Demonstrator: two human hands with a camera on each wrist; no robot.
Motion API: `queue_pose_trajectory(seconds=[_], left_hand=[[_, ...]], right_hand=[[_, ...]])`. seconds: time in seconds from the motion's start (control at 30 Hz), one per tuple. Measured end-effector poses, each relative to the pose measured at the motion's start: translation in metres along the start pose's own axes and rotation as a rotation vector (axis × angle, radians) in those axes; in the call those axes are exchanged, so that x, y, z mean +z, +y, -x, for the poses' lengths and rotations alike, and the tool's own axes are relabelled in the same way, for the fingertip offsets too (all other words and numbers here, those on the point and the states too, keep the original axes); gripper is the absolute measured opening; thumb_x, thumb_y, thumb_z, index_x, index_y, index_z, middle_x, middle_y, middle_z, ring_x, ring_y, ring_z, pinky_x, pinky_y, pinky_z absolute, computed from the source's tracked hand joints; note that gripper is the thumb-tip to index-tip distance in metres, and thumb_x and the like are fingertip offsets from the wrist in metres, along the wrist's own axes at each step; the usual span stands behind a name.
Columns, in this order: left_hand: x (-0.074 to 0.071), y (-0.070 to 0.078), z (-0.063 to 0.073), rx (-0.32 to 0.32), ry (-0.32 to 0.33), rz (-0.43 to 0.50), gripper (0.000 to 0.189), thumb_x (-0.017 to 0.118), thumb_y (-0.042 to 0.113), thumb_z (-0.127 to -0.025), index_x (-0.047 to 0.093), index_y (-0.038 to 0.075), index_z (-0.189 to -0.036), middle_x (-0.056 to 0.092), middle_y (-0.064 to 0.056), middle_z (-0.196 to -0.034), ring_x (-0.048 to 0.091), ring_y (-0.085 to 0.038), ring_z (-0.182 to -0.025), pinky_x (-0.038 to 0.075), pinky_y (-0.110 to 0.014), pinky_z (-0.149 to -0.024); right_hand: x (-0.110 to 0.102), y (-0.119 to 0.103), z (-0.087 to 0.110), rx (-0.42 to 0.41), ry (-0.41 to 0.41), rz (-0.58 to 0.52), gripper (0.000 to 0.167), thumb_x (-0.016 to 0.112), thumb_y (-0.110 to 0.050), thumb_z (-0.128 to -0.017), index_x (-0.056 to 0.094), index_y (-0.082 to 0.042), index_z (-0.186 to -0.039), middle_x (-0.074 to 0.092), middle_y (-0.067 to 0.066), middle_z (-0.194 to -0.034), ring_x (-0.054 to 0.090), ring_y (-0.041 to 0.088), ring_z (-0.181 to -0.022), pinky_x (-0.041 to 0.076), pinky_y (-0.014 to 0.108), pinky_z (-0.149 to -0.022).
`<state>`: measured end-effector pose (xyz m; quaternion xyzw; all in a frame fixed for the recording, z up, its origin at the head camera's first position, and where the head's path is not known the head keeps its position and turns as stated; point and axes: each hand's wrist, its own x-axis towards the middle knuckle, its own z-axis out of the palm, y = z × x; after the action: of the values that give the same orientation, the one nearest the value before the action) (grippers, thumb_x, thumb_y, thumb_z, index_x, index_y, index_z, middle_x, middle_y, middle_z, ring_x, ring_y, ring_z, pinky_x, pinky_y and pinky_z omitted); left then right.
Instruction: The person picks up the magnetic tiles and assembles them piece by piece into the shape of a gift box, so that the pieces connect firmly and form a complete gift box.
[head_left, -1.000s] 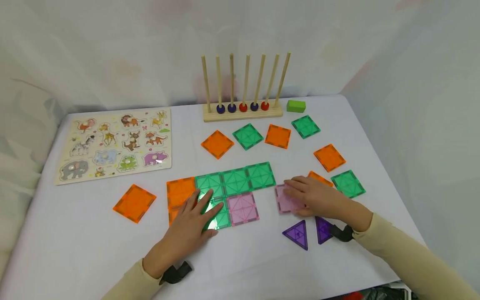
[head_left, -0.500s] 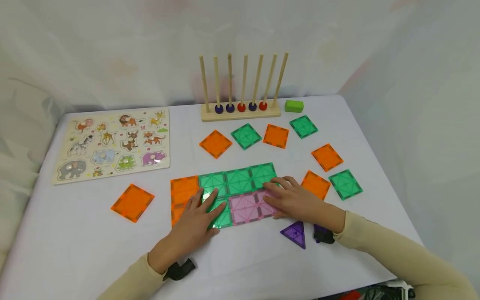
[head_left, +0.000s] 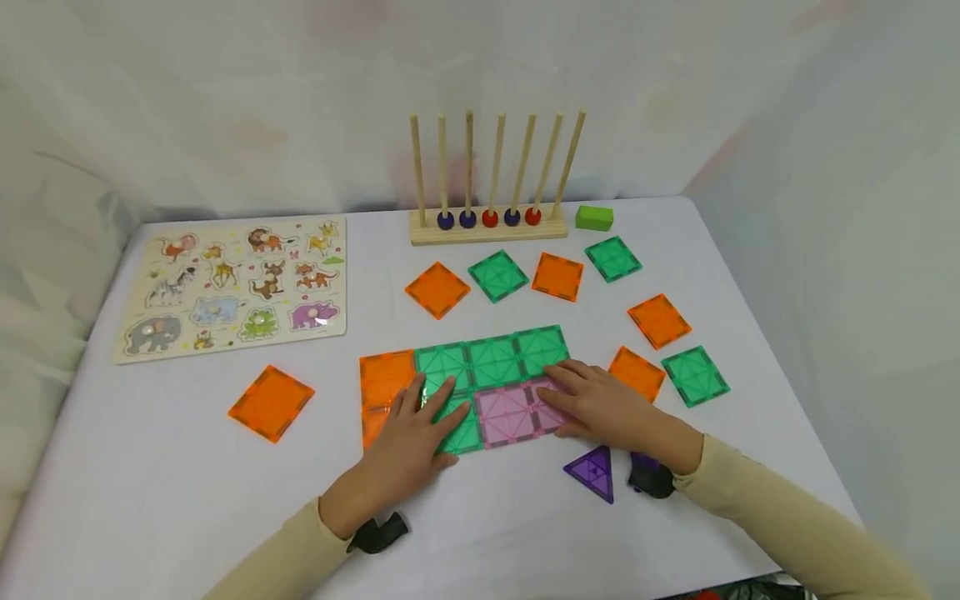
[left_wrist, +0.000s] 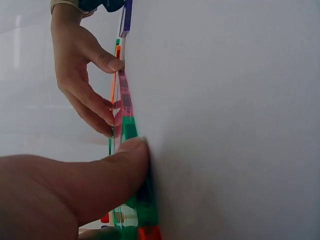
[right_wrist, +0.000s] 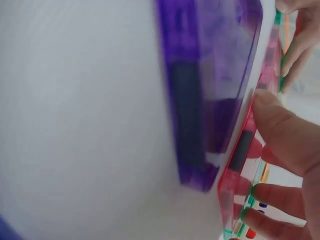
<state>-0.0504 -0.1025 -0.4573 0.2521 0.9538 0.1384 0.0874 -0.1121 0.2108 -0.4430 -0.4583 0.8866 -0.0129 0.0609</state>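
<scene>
Translucent square magnetic tiles lie flat in two joined rows. Green tiles (head_left: 493,361) fill most of the back row, beside orange tiles (head_left: 384,377) at the left end. My left hand (head_left: 408,454) rests with spread fingers on the front-row green tile (head_left: 463,432) and the orange one beside it; its thumb touches the green edge in the left wrist view. A pink tile (head_left: 504,414) follows. My right hand (head_left: 611,408) holds the end pink tile (head_left: 547,421), thumb (right_wrist: 270,107) at its near edge, fingers curved over its top and partly hiding it.
A purple triangle tile (head_left: 595,475) lies before my right hand; another is mostly covered by the wrist strap. Loose orange (head_left: 437,290) and green (head_left: 695,376) squares surround the rows. Behind stand a pegged bead rack (head_left: 487,233) and green block (head_left: 594,218); an animal puzzle board (head_left: 232,287) lies left.
My right hand has slid the end pink tile left against the other pink one. The joined rows have since shifted slightly right, with both hands on them.
</scene>
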Motion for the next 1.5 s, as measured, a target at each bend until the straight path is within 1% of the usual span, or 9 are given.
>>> queue_pose_trajectory(seconds=[0.27, 0.5, 0.6, 0.7, 0.8, 0.9, 1.0, 1.2, 1.5], left_hand=[[-0.002, -0.003, -0.004, 0.020, 0.013, 0.002, 0.068, 0.071, 0.042, -0.083, 0.047, 0.021, -0.143, 0.026, -0.012, -0.158, 0.017, -0.051, -0.142, 0.028, -0.064, -0.109], [-0.022, -0.009, -0.017, 0.002, -0.079, 0.062, 0.079, 0.069, 0.045, -0.084, 0.035, 0.017, -0.150, 0.019, -0.014, -0.160, 0.013, -0.050, -0.143, 0.024, -0.065, -0.111], [-0.040, -0.023, -0.043, -0.040, -0.066, 0.071, 0.087, 0.066, 0.048, -0.086, 0.026, 0.008, -0.152, 0.015, -0.021, -0.159, 0.012, -0.049, -0.144, 0.021, -0.062, -0.114], [-0.054, -0.043, -0.083, -0.107, -0.036, 0.058, 0.088, 0.059, 0.050, -0.091, 0.021, -0.002, -0.151, 0.012, -0.029, -0.157, 0.013, -0.048, -0.144, 0.019, -0.057, -0.117], [-0.057, -0.059, -0.121, -0.189, -0.052, 0.061, 0.083, 0.050, 0.050, -0.096, 0.019, -0.004, -0.151, 0.011, -0.029, -0.156, 0.015, -0.048, -0.143, 0.018, -0.054, -0.118], [-0.055, -0.065, -0.141, -0.238, -0.079, 0.029, 0.077, 0.041, 0.051, -0.098, 0.021, -0.001, -0.151, 0.011, -0.027, -0.158, 0.017, -0.046, -0.143, 0.019, -0.053, -0.118], [-0.055, -0.068, -0.140, -0.210, -0.091, -0.009, 0.072, 0.039, 0.051, -0.099, 0.028, 0.000, -0.150, 0.015, -0.025, -0.157, 0.018, -0.045, -0.144, 0.021, -0.054, -0.118], [-0.056, -0.078, -0.110, -0.079, -0.138, 0.022, 0.076, 0.056, 0.050, -0.092, 0.035, 0.003, -0.147, 0.017, -0.021, -0.158, 0.014, -0.044, -0.145, 0.020, -0.054, -0.118], [-0.040, -0.067, -0.097, -0.006, -0.139, 0.057, 0.098, 0.068, 0.055, -0.081, 0.023, 0.002, -0.151, 0.008, -0.017, -0.161, 0.002, -0.042, -0.147, 0.017, -0.055, -0.118]], right_hand=[[0.000, 0.000, -0.001, 0.015, 0.022, 0.018, 0.058, 0.066, -0.046, -0.088, 0.055, -0.015, -0.136, 0.047, 0.019, -0.144, 0.045, 0.039, -0.130, 0.047, 0.052, -0.099], [-0.014, 0.010, -0.021, 0.012, -0.038, -0.083, 0.061, 0.067, -0.045, -0.086, 0.055, -0.011, -0.135, 0.050, 0.020, -0.141, 0.048, 0.039, -0.129, 0.045, 0.054, -0.101], [-0.023, 0.028, -0.046, 0.048, -0.043, -0.161, 0.063, 0.065, -0.044, -0.088, 0.052, -0.008, -0.138, 0.045, 0.020, -0.146, 0.042, 0.037, -0.134, 0.039, 0.053, -0.107], [-0.029, 0.050, -0.078, 0.076, -0.022, -0.184, 0.058, 0.058, -0.038, -0.095, 0.047, -0.004, -0.141, 0.037, 0.020, -0.151, 0.035, 0.037, -0.139, 0.033, 0.052, -0.112], [-0.034, 0.064, -0.108, 0.115, -0.050, -0.159, 0.052, 0.049, -0.030, -0.100, 0.042, -0.004, -0.144, 0.028, 0.018, -0.156, 0.030, 0.036, -0.142, 0.031, 0.054, -0.113], [-0.035, 0.069, -0.133, 0.186, -0.135, -0.104, 0.051, 0.042, -0.029, -0.103, 0.034, -0.007, -0.149, 0.020, 0.012, -0.160, 0.025, 0.035, -0.144, 0.030, 0.056, -0.112], [-0.036, 0.063, -0.144, 0.256, -0.209, -0.064, 0.053, 0.038, -0.032, -0.104, 0.028, -0.012, -0.152, 0.018, 0.008, -0.161, 0.026, 0.035, -0.143, 0.033, 0.059, -0.108], [-0.035, 0.029, -0.131, 0.270, -0.250, -0.131, 0.067, 0.045, -0.044, -0.099, 0.022, -0.012, -0.153, 0.014, 0.008, -0.161, 0.032, 0.040, -0.135, 0.036, 0.062, -0.101], [-0.024, 0.001, -0.116, 0.252, -0.179, -0.182, 0.075, 0.058, -0.054, -0.090, 0.033, -0.017, -0.150, 0.023, 0.005, -0.159, 0.029, 0.033, -0.137, 0.029, 0.065, -0.102]])
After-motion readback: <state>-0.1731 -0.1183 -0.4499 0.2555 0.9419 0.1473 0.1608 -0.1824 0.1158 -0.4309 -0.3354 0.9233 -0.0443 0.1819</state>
